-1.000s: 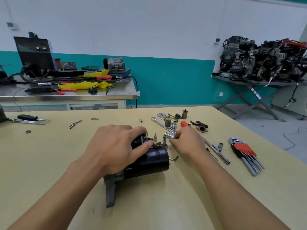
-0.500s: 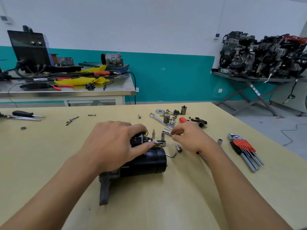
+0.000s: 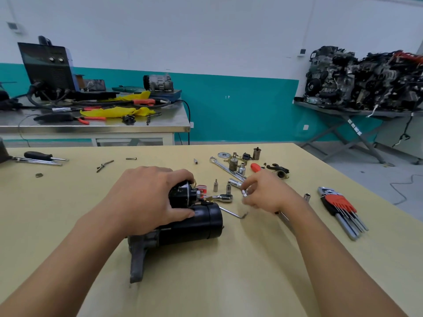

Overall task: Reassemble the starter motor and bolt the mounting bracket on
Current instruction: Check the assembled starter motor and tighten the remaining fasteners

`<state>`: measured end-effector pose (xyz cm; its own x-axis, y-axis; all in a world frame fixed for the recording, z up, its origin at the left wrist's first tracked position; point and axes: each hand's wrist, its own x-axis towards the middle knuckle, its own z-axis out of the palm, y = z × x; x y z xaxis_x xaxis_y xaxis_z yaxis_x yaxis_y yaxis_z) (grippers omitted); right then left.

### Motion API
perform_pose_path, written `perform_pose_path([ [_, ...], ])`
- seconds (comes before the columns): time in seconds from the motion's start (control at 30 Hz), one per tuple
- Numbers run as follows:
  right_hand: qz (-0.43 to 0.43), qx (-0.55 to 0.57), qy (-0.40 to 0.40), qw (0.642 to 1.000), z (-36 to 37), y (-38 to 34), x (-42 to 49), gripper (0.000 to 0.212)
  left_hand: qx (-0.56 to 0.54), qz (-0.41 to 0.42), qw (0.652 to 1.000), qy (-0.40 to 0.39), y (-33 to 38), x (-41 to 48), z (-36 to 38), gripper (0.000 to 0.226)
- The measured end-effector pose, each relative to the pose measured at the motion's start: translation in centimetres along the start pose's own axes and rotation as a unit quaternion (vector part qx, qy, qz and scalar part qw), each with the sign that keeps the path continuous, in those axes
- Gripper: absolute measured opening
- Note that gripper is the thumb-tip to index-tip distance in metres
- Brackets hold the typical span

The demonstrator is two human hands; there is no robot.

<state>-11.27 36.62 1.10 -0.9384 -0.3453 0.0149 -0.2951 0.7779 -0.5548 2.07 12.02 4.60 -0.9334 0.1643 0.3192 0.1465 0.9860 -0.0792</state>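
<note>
The left hand (image 3: 146,197) curls round the black starter motor (image 3: 196,223). The right hand (image 3: 270,195) pinches a small silver socket (image 3: 245,192).

We count one starter motor (image 3: 194,225), two hands — left hand (image 3: 146,197), right hand (image 3: 267,193) — one held socket (image 3: 244,192), one hex key set (image 3: 338,205), one ratchet (image 3: 223,197), one combination wrench (image 3: 223,167).

A single head-worn wide-angle view looks forward and down across the table (image 3: 229,282) from close
</note>
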Motion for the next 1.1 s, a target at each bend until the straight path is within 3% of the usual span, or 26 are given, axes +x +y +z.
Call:
perform_pose_path([
  [0.1, -0.04, 0.288, 0.034, 0.956, -0.2, -1.9, -1.1, 0.032, -0.007, -0.001, 1.0, 0.014, 0.0, -0.2, 0.1, 0.064],
  [0.2, -0.102, 0.504, -0.093, 0.852, 0.8, -4.2, -2.5, 0.021, -0.009, -0.009, 1.0, 0.019, 0.0, -0.2, 0.3, 0.063],
  [0.27, -0.108, 0.541, -0.145, 0.821, 2.0, -5.3, -3.1, 0.02, -0.006, -0.013, 1.0, 0.02, 0.0, 0.0, 0.4, 0.061],
  [0.4, -0.054, 0.569, -0.104, 0.814, 3.1, -6.3, -3.5, 0.035, -0.005, -0.03, 0.999, 0.015, -0.1, 0.2, 0.3, 0.059],
  [0.53, -0.003, 0.62, -0.032, 0.784, 4.1, -7.2, -3.8, 0.04, 0.0, -0.042, 0.999, 0.015, -0.3, 0.1, 0.4, 0.061],
  [0.7, -0.019, 0.557, 0.061, 0.828, 5.3, -7.9, -4.2, 0.028, 0.002, -0.05, 0.999, 0.022, -0.4, 0.0, 0.6, 0.059],
  [0.9, 0.002, 0.592, -0.065, 0.804, 4.0, -7.3, -4.2, 0.028, 0.002, -0.056, 0.998, 0.025, -0.5, -0.1, 0.6, 0.059],
  [1.0, -0.003, 0.577, -0.085, 0.813, 3.5, -7.1, -4.1, 0.029, 0.0, -0.055, 0.998, 0.028, -0.5, -0.1, 0.6, 0.058],
  [1.1, 0.006, 0.566, -0.09, 0.82, 3.4, -7.0, -4.0, 0.043, 0.003, -0.054, 0.998, 0.036, -0.4, -0.2, 0.6, 0.058],
])
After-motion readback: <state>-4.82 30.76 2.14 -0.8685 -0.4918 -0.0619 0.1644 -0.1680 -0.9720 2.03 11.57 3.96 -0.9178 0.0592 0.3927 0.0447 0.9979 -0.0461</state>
